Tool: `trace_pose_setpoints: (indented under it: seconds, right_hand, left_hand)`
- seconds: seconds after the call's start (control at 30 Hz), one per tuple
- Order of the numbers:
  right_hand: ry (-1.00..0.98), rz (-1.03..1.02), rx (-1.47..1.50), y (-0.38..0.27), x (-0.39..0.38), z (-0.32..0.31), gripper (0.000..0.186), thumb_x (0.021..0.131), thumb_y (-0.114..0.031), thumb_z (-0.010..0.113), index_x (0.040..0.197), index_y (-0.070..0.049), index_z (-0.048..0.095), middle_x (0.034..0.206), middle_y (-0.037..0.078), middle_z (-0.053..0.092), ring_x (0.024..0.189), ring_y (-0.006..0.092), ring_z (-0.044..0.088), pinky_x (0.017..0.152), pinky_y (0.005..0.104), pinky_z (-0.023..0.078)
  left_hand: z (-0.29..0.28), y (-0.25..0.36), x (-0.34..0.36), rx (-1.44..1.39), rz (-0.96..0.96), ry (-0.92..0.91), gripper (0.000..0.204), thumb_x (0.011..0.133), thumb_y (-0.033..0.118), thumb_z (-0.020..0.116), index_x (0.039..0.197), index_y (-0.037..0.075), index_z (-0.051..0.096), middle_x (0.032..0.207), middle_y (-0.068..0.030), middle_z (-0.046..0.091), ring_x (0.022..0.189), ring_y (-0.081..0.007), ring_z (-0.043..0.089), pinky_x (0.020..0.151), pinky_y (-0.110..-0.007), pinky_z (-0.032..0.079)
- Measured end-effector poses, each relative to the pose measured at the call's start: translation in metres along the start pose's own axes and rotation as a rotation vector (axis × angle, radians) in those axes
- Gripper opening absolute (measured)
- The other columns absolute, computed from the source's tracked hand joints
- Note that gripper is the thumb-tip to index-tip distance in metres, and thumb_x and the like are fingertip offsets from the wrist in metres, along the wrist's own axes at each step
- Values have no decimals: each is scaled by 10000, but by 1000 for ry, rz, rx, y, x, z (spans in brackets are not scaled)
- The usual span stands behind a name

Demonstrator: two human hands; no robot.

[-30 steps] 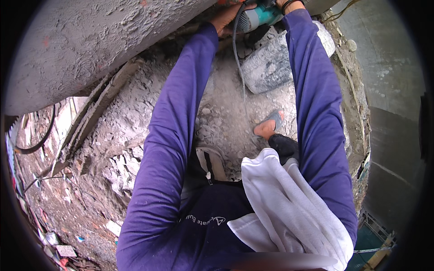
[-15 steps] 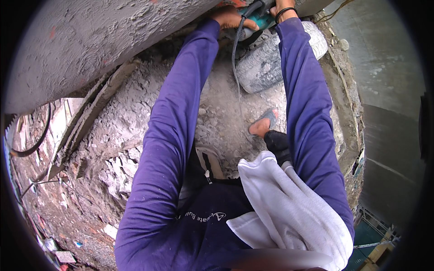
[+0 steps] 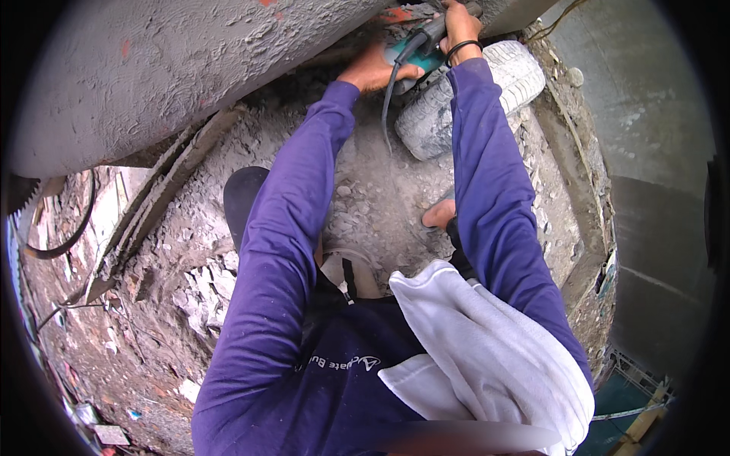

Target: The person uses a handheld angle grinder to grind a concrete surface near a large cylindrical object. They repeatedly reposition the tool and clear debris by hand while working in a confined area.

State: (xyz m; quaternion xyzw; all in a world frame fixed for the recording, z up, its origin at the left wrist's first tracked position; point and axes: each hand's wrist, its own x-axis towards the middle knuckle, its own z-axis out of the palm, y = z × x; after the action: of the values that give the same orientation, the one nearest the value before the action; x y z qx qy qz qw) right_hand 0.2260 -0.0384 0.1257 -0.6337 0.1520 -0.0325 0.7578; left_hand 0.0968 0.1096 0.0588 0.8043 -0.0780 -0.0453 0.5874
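Observation:
At the top centre, under a slanting rough concrete face (image 3: 190,68), both my hands hold a teal corded power tool (image 3: 433,61). My left hand (image 3: 372,71) is wrapped around its teal body, with the thumb over the near side. Its dark grey rear handle (image 3: 435,32) is gripped by my right hand (image 3: 461,27), which has a black band at the wrist. A black cord (image 3: 387,106) hangs from the handle toward the rubble. The tool's working end is hidden beneath the concrete. Just below the tool lies a dusty, tyre-like object (image 3: 433,121) with a treaded surface.
Broken concrete and dust (image 3: 365,178) cover the ground. Long boards (image 3: 152,197) lean at the left, near a toothed disc (image 3: 21,194). A grey wall (image 3: 654,137) rises on the right. My foot (image 3: 439,215) stands on rubble; a white towel (image 3: 487,349) hangs over my front.
Both hands and the tool have come slightly down in the picture, showing more of the grey handle. A dark rounded shape now shows beside my left sleeve.

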Motion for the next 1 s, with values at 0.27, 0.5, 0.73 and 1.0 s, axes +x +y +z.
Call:
trace_pose_setpoints:
  seconds: [0.27,0.5,0.73,1.0]
  right_hand:
    - [-81,9,210,12,-9,5,286,895,-75,696,1009,151,564,829,196,654,571,257,659,510,415,546]
    - [-7,46,-110,-11,8,15,284,877,-179,585,987,76,647,835,142,646,605,251,596,517,434,440]
    - [-63,31,22,15,-77,-15,190,883,-91,648,900,88,583,716,184,623,514,254,611,475,415,531]
    - [-138,3,-15,19,-24,18,262,854,-139,600,966,94,643,821,149,661,624,269,631,540,433,473]
  left_hand:
    - [-11,-10,4,19,28,-93,617,777,512,873,1129,24,737,1004,-90,750,933,-204,718,821,-349,556]
    - [-7,-3,75,175,-241,-266,676,727,428,911,1222,10,720,1078,-161,767,863,-261,746,780,-396,604]
    - [19,-14,-6,384,-76,-130,793,626,643,877,1083,5,764,1041,-220,762,969,-332,751,872,-415,581]
    - [-19,-8,30,13,-68,-403,489,801,427,847,1076,26,795,961,-105,771,848,-206,729,761,-354,578]
